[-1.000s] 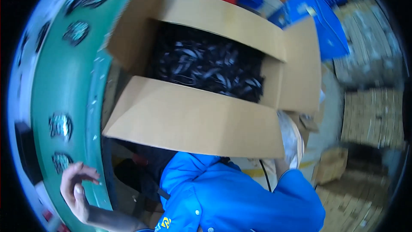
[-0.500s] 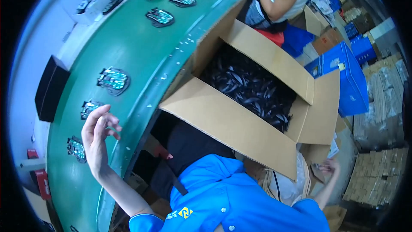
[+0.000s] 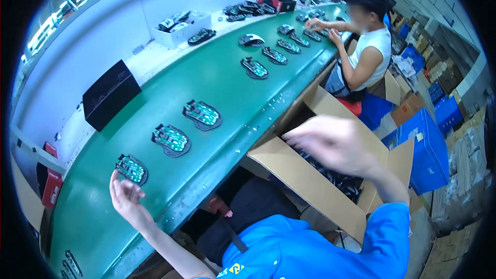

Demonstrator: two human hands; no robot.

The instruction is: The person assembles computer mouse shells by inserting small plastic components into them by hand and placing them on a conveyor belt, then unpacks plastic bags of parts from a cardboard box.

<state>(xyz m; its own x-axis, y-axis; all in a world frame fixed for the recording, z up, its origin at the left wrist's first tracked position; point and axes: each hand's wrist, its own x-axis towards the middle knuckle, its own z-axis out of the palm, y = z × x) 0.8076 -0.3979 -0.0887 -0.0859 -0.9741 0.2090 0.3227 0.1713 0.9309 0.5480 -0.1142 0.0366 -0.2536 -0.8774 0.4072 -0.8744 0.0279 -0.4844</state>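
My left hand (image 3: 128,199) is over the green work surface, fingers apart and curled, holding nothing that I can see. Its fingertips are close to the nearest computer mouse base with a green circuit board (image 3: 132,169); whether they touch is unclear. Beyond it lie a second mouse base (image 3: 171,140) and a third (image 3: 202,115), both with boards showing. My right hand (image 3: 333,142), smeared by motion, is above the open cardboard box (image 3: 305,181). Dark curved plastic parts (image 3: 347,185) fill that box, partly hidden by my right hand and forearm.
More mouse bases (image 3: 274,56) line the green surface (image 3: 206,160) toward a seated co-worker (image 3: 369,57), whose hands are over it. A black box (image 3: 111,95) stands at the far edge. A blue bin (image 3: 423,150) is beyond the cardboard box.
My view has tilted up and shows more of the line and the co-worker. My right hand has come from low at the right side to above the cardboard box. My left hand stays by the bases.
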